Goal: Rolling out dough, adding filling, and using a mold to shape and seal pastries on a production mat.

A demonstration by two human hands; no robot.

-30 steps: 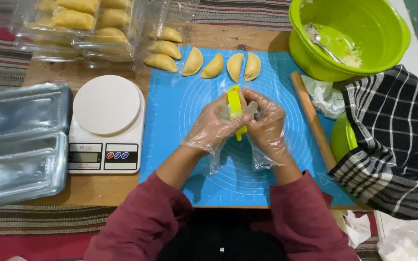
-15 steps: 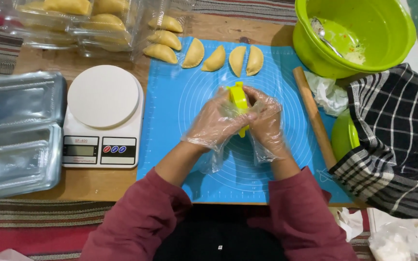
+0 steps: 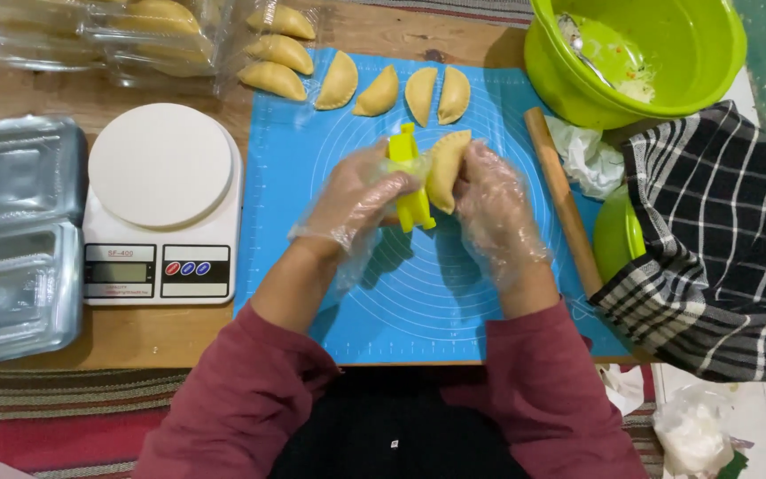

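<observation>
Both hands wear clear plastic gloves over the blue baking mat (image 3: 418, 293). My left hand (image 3: 361, 197) grips a yellow pastry press mould (image 3: 410, 182), held upright and open. My right hand (image 3: 489, 208) holds a half-moon filled pastry (image 3: 447, 167) that is coming out of the mould's right side. Several finished half-moon pastries (image 3: 381, 90) lie in a row along the far edge of the mat.
A white kitchen scale (image 3: 163, 204) stands left of the mat, with clear plastic trays (image 3: 11, 239) further left. Bagged pastries (image 3: 152, 27) lie at the far left. A green bowl with a spoon (image 3: 644, 53), a wooden rolling pin (image 3: 565, 200) and a checked cloth (image 3: 720, 239) are right.
The yellow mould was shut between both hands. It now stands open, and my right hand has drawn the shaped pastry away to the right.
</observation>
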